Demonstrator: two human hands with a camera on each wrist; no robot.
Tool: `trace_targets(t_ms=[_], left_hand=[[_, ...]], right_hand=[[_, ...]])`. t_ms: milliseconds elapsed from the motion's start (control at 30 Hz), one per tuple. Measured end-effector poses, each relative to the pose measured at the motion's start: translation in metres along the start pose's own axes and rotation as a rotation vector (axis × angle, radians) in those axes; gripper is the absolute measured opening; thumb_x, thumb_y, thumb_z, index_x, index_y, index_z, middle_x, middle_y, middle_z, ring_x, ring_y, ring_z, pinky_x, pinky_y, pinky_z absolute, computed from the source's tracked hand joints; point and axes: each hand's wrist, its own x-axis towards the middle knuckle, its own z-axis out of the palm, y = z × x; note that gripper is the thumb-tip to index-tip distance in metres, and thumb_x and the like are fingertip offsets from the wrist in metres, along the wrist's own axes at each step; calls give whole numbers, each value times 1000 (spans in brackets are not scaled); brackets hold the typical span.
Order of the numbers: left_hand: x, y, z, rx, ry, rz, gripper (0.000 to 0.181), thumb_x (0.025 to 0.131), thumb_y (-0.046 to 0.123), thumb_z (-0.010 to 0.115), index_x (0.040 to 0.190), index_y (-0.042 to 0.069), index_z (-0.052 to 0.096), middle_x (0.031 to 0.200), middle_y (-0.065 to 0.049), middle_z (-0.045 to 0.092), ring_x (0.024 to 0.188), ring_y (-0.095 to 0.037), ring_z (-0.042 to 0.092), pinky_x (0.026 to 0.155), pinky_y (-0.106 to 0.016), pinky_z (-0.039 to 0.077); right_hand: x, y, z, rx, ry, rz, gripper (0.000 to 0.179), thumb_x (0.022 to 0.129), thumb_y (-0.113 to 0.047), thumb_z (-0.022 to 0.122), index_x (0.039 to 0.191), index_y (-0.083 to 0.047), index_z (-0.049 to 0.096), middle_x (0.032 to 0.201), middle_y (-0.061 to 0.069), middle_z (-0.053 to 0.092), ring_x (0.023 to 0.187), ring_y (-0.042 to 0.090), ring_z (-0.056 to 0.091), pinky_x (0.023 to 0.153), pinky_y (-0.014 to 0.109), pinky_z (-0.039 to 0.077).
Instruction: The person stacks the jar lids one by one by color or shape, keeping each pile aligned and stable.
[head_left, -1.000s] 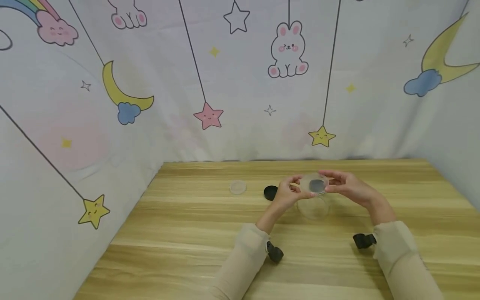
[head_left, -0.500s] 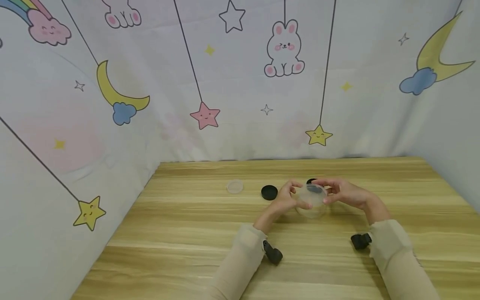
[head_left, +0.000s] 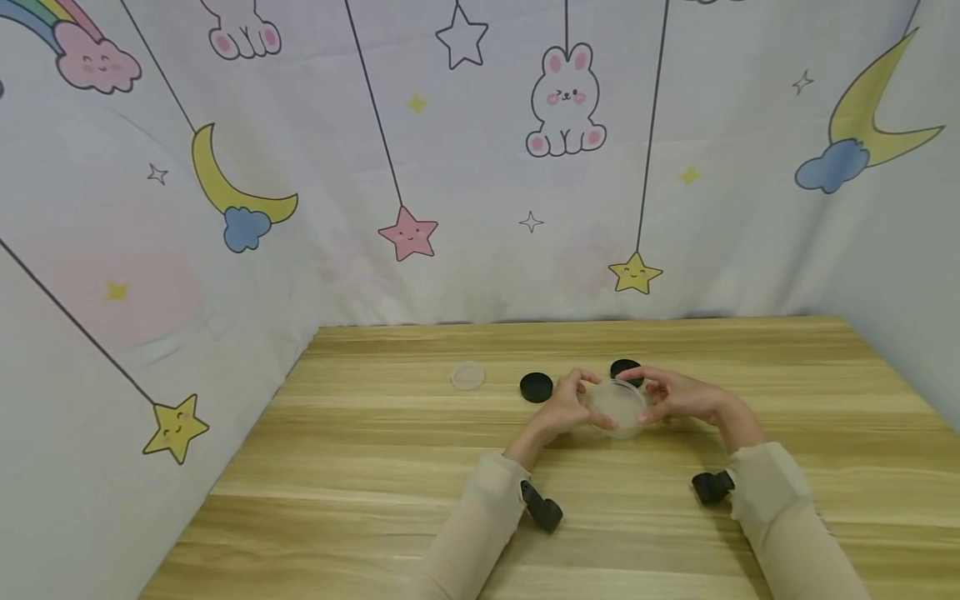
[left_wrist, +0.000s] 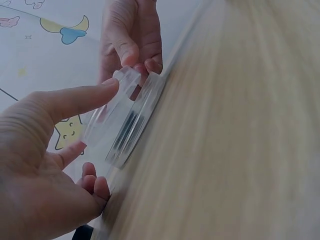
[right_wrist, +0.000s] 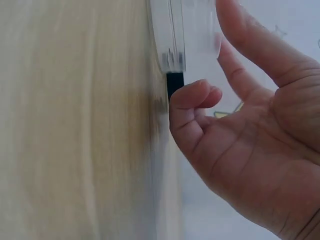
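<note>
Both hands [head_left: 564, 406] [head_left: 681, 396] hold clear dish [left_wrist: 104, 119] above second clear dish [left_wrist: 138, 121].

Curtained-off corner that looks like a staged recording booth; whether in a home or office cannot be told. Pale cloth [head_left: 480, 175] printed with a rabbit [head_left: 566, 112], moons [head_left: 853, 108] and stars [head_left: 634, 273] walls the wood-grain surface [head_left: 337, 475] at back and sides; small black cameras [head_left: 545, 510] sit at both sleeves [head_left: 480, 525].

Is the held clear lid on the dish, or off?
Off: in the left wrist view, a gap separates the lid from the dish.
</note>
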Motion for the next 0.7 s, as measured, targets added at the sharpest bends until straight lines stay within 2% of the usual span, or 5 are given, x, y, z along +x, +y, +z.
trace_targets(t_ms=[100,267,500,700], left_hand=[[1,-1,0,23,-4,20,60,67,11,89,117,15,56,120,-10,44,108,-21,43,88,-34,42],[1,-3,1,97,-18,20,60,65,14,91,113,17,56,118,-9,44,107,-20,44,89,-35,43],[-1,-4,1,182,-31,42,60,67,17,90,117,14,55,115,-9,45,103,-18,42,87,-32,43],[-2,-2,1,195,-52,35,60,69,17,89,119,13,55,112,-7,44,102,-17,39,83,-29,41]], right_hand=[[1,2,0,5,-19,9,75,83,-9,76,143,5,34,84,6,49,68,11,43,62,25,42],[2,4,1,-1,-53,32,74,84,-10,75,143,4,34,82,4,50,63,9,44,60,24,42],[1,-1,3,-64,-37,67,73,82,-12,78,142,2,38,89,8,51,75,15,48,70,27,43],[1,0,4,-75,-38,81,74,83,-13,77,143,2,38,88,6,50,74,15,48,71,27,43]])
